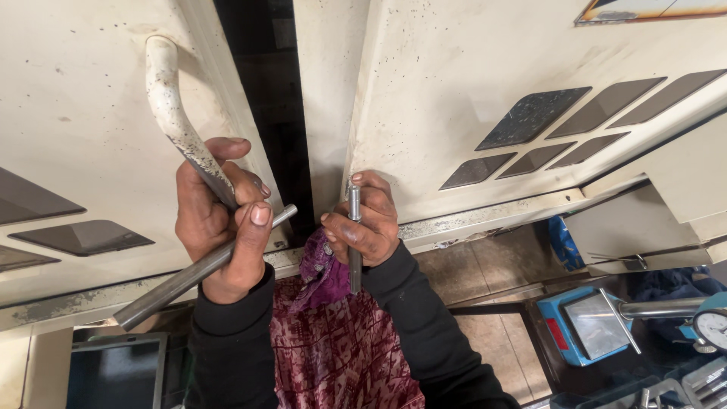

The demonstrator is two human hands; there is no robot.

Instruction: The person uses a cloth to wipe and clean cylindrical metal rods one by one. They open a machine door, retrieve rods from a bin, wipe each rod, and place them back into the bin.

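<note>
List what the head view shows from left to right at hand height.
Long metal rod → left hand gripping the white door handle → dark gap between the doors → right hand holding a short metal rod → dark diamond panels → dial gauge.

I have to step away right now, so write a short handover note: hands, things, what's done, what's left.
Left hand: grips the curved white metal door handle and also holds a long grey steel rod.
Right hand: holds a short thin steel rod upright at the edge of the cream right door.
Done: both rods are in hand.
Left: a dark gap shows between the doors.
</note>
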